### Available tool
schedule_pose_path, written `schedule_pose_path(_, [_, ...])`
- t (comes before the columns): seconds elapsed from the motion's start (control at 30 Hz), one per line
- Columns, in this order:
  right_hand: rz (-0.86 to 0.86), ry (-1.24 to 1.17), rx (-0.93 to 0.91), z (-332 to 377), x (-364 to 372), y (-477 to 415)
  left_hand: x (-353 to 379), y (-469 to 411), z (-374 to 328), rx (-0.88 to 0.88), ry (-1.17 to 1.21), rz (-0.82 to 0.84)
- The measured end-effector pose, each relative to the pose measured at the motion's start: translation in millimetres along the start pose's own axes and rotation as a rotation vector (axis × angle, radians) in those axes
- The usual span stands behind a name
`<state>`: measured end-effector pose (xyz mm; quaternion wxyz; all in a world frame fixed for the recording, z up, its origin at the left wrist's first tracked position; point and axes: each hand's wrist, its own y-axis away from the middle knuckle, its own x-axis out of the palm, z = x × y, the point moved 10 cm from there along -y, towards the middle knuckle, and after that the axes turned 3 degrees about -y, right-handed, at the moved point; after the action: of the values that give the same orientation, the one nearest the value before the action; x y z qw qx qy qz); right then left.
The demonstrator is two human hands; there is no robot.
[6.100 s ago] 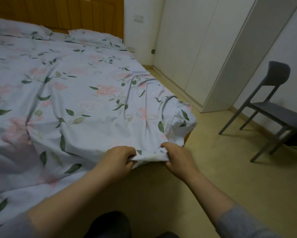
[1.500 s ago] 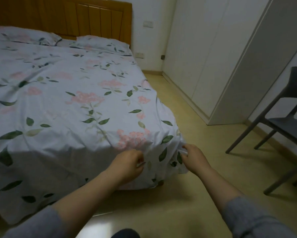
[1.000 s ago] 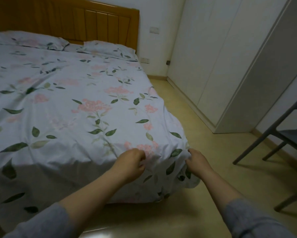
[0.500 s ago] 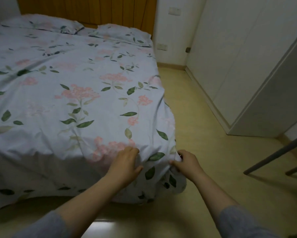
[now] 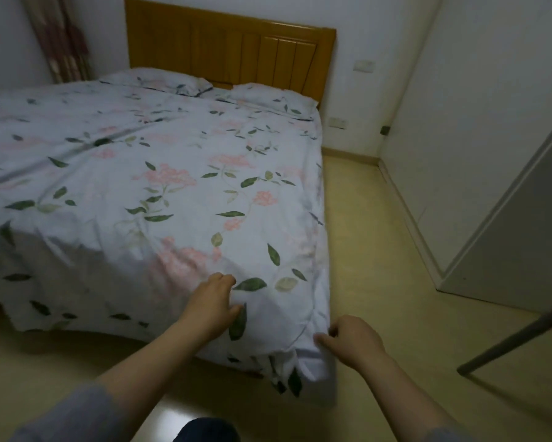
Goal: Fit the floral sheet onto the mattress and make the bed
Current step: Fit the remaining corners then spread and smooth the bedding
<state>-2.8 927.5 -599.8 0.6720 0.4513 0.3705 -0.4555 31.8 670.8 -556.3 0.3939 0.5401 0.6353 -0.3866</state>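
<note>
Finding: the floral sheet (image 5: 179,193) now lies drawn down over the near right corner of the mattress, which is itself hidden beneath it. Six seconds back that corner stood bare and you held the hem bunched in both fists. Your left hand (image 5: 211,309) has given up its grip and rests pressing on the sheet at the foot edge, fingers only lightly bent. Your right hand (image 5: 352,341) sits apart from it at the corner fold, fingers curled against the cloth; whether it pinches the hem cannot be told. Surplus cloth bunches below the corner, and the foot-side drop hangs loose. Judgement: this corner is seated but not yet tucked. The pillows (image 5: 204,87) lie at the wooden headboard (image 5: 230,52).
</note>
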Motion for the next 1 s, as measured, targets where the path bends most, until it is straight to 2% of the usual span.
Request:
schedule_pose_path(0.07, [-0.084,-0.046,-0.012,3.7,-19.1,-8.7,-4.0,-1.1,-3.6,-0.014,-0.022,-0.015])
schedule_pose_path(0.17, [-0.152,-0.096,-0.138,34.1,-33.2,-24.2,-9.1,1.5,3.6,-0.051,-0.054,-0.025])
schedule_pose_path(0.4, [-0.209,0.052,-0.397,121.7,-9.5,-46.1,-20.7,19.0,53.2,-0.124,-0.056,-0.072])
schedule_pose_path(0.5, [-0.283,0.121,-0.429,146.7,3.8,-57.4,-25.8,22.9,74.3,-0.139,-0.073,-0.075])
schedule_pose_path(0.67, [-0.367,0.034,-0.494,166.8,7.7,-72.3,-33.3,20.9,98.5,-0.147,-0.120,-0.084])
schedule_pose_path(0.87, [-0.332,-0.073,-0.545,162.9,-5.6,-67.2,-18.2,4.0,86.8,-0.077,-0.082,-0.089])
schedule_pose_path(1.0, [-0.402,-0.094,-0.642,168.2,-37.1,-45.2,-23.7,-22.6,62.0,-0.025,-0.254,-0.128])
